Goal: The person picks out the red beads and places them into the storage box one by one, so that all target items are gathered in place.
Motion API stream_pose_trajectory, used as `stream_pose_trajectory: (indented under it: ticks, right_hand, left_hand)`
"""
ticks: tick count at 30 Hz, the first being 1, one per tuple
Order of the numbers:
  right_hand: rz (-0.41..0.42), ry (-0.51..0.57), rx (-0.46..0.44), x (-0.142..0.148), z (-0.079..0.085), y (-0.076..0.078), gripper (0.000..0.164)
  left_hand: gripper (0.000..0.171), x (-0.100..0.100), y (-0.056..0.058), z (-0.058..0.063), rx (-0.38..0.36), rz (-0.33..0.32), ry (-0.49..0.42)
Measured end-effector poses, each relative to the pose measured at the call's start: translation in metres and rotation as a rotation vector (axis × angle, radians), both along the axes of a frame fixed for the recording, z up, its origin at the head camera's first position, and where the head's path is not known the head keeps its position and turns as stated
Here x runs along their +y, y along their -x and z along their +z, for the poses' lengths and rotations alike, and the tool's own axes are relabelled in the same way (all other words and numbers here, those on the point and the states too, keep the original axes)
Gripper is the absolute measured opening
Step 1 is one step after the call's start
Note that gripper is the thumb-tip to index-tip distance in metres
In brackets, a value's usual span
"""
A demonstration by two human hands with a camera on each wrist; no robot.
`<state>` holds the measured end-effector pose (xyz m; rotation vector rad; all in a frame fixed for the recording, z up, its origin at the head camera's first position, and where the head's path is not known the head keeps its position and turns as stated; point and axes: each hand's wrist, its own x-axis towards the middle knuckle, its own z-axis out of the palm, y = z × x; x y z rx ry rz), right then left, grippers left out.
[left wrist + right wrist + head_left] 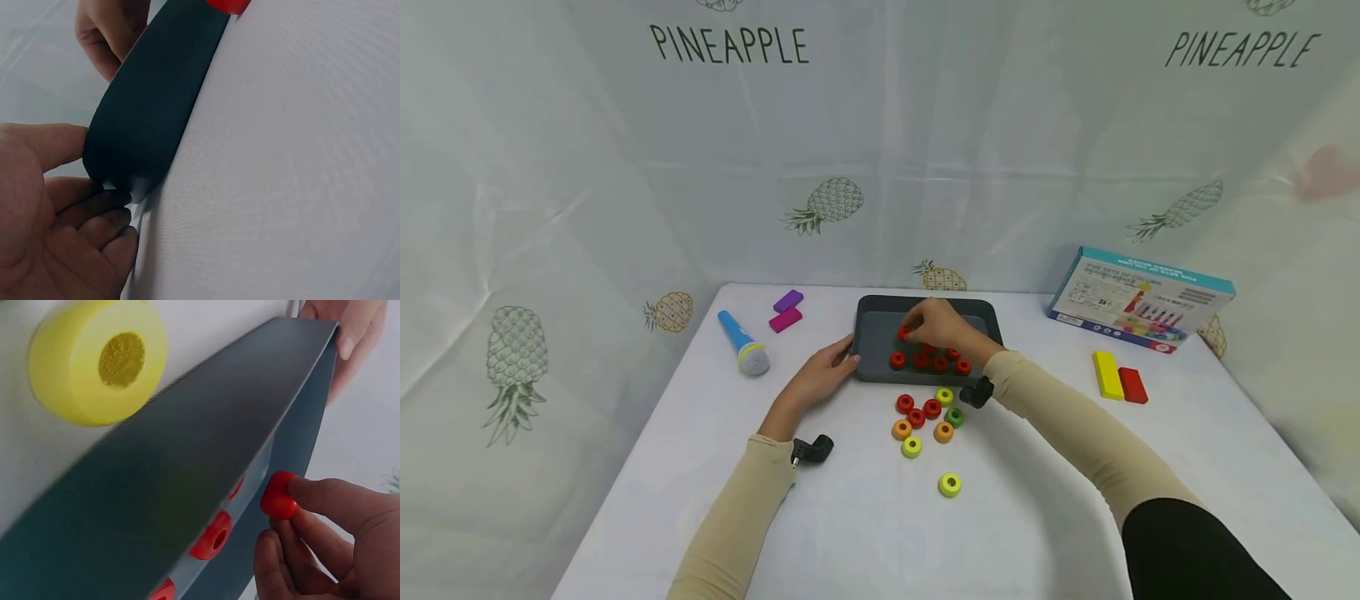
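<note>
A dark grey tray (876,327) lies near the table's far edge with several red rings (941,365) in it. My left hand (820,379) holds the tray at its left end, thumb on the rim and fingers curled against the outer side, as the left wrist view shows. Over the tray, my right hand (943,323) pinches one red ring (277,495) between thumb and fingers. That ring is up off the tray floor in the right wrist view. The right hand and sleeve hide part of the tray's right side.
Loose red, orange, green and yellow rings (950,484) lie in front of the tray. To the left are a blue toy microphone (741,340) and purple and pink blocks (786,320). A toy box (1138,302) and yellow and red blocks (1108,375) stand right.
</note>
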<state>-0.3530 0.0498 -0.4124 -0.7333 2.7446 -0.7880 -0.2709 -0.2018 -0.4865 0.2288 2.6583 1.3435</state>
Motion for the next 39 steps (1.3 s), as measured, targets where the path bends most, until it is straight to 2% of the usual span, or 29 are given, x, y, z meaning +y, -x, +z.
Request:
stream_pose_trajectory:
  ticks: [16, 24, 33, 39]
  right_hand:
    - [-0.013, -0.030, -0.046, -0.001, -0.009, 0.007, 0.030]
    - [-0.003, -0.039, -0.036, -0.002, -0.014, 0.008, 0.028]
    - [-0.012, -0.019, -0.035, 0.003, -0.014, 0.008, 0.032]
    - [-0.038, 0.022, -0.041, 0.008, -0.008, 0.004, 0.035]
  left_hand:
    - [0.064, 0.001, 0.002, 0.002, 0.002, 0.015, 0.000]
    - [0.064, 0.001, 0.001, 0.001, -0.013, 0.018, 0.000]
    - [0.064, 0.003, 0.001, 0.004, -0.016, 0.022, 0.000]
    - [0.064, 0.002, 0.000, 0.003, -0.008, 0.018, 0.011]
